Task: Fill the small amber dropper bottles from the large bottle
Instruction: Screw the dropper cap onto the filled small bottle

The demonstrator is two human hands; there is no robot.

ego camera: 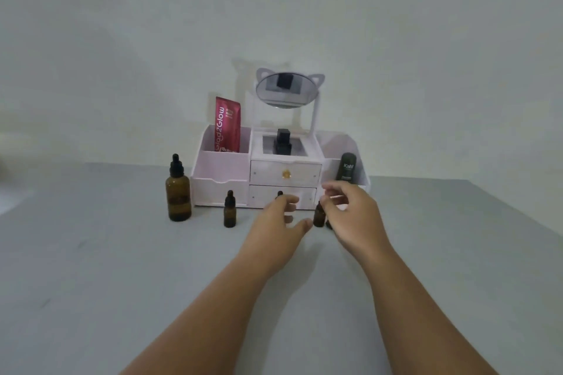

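Both hands reach across the worktop (122, 253) to a small amber bottle (319, 218) between them. The left hand (281, 218) is loose and empty, thumb near its base. The right hand (350, 216) curls by its dropper cap; whether it grips is unclear. This looks like the uncapping step: steady, then unscrew. The large bottle (178, 195) stands capped further back, left.

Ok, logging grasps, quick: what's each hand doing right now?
Left hand: open, holding nothing.
Right hand: at the small amber bottle; whether it grips cannot be told.
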